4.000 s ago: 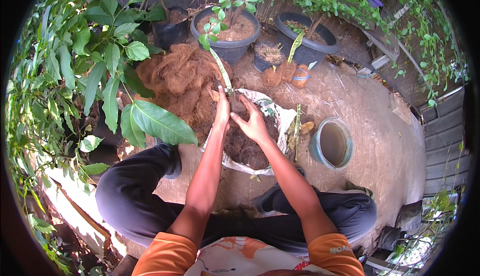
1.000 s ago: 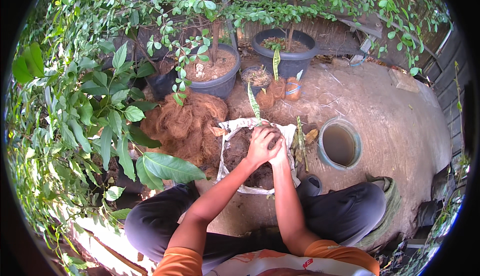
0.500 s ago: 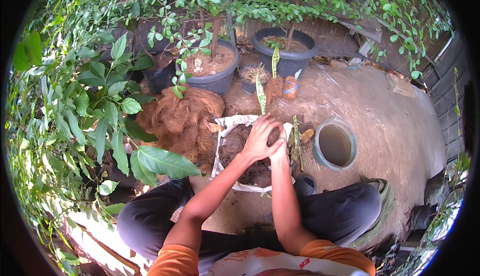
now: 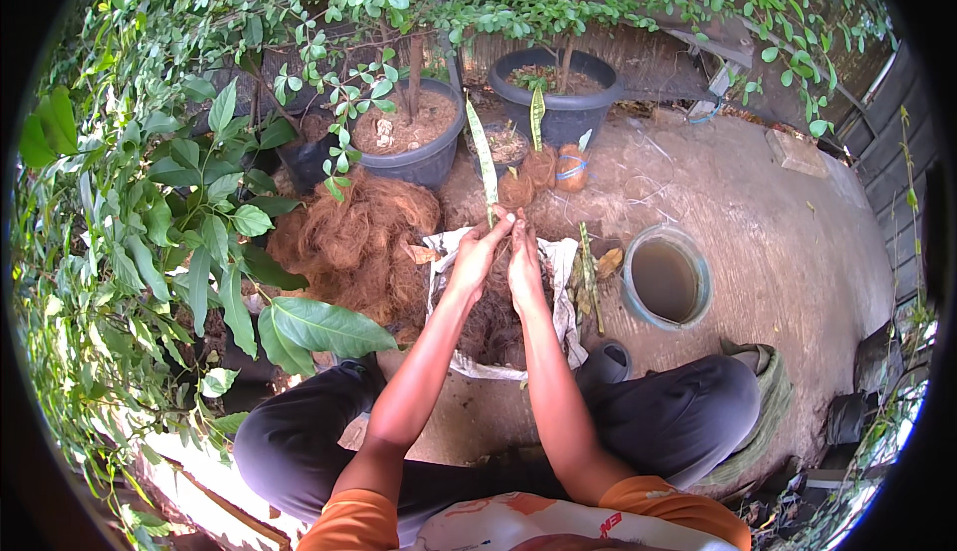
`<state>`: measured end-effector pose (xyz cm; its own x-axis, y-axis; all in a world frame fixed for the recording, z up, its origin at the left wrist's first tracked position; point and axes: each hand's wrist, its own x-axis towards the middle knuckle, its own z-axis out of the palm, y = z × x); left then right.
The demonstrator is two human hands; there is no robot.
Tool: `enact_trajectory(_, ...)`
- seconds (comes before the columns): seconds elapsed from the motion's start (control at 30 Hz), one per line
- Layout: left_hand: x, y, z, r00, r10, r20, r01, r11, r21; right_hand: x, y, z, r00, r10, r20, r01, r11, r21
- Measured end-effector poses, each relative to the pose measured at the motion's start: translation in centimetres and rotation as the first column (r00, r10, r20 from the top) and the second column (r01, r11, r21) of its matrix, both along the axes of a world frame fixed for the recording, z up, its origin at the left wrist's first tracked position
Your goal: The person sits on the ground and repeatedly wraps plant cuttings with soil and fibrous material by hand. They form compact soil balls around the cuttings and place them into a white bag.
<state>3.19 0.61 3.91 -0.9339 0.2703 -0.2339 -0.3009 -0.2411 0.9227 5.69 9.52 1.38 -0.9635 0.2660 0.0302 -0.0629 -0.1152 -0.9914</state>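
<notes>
Above the far rim of a white sack holding dark soil-like fibre, my two hands are close together. My left hand is closed at the base of a snake plant leaf, which stands up with its tip leaning left. Beside it, my right hand has its fingers drawn together, with dark dirt on them; anything between them is hidden. Just beyond my fingertips are a brown fibre ball, another ball with a snake plant leaf in it, and a third ball tied with blue string.
Loose coconut fibre is heaped left of the sack. To the right are cut green stems, a round container of murky water and a small dark cup. Black potted trees stand behind; leafy branches reach in from the left.
My hands have moved from over the sack's middle to its far edge and slightly left. The leaf has come up higher and left, and my overlapping hands now sit side by side.
</notes>
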Motion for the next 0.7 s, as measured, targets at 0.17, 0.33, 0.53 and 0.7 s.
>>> enact_trajectory(0.17,0.5,1.3,-0.5,0.995,0.103,0.014,-0.104,0.981,0.165,-0.6,0.3,0.2,0.982,-0.012,-0.189,0.014,1.000,0.011)
enact_trajectory(0.33,1.5,1.9,-0.9,0.987,0.157,0.025,-0.159,0.973,0.167,-0.6,0.7,-0.6,0.982,-0.079,-0.171,0.054,0.987,-0.148)
enact_trajectory(0.53,1.3,2.1,-1.5,0.971,0.211,0.115,-0.235,0.932,0.275,-0.6,0.7,0.5,0.984,-0.172,-0.057,0.164,0.979,-0.119)
enact_trajectory(0.7,0.9,1.1,0.3,0.964,0.240,0.113,-0.262,0.926,0.272,-0.4,0.8,0.9,0.993,-0.023,-0.119,-0.002,0.979,-0.203)
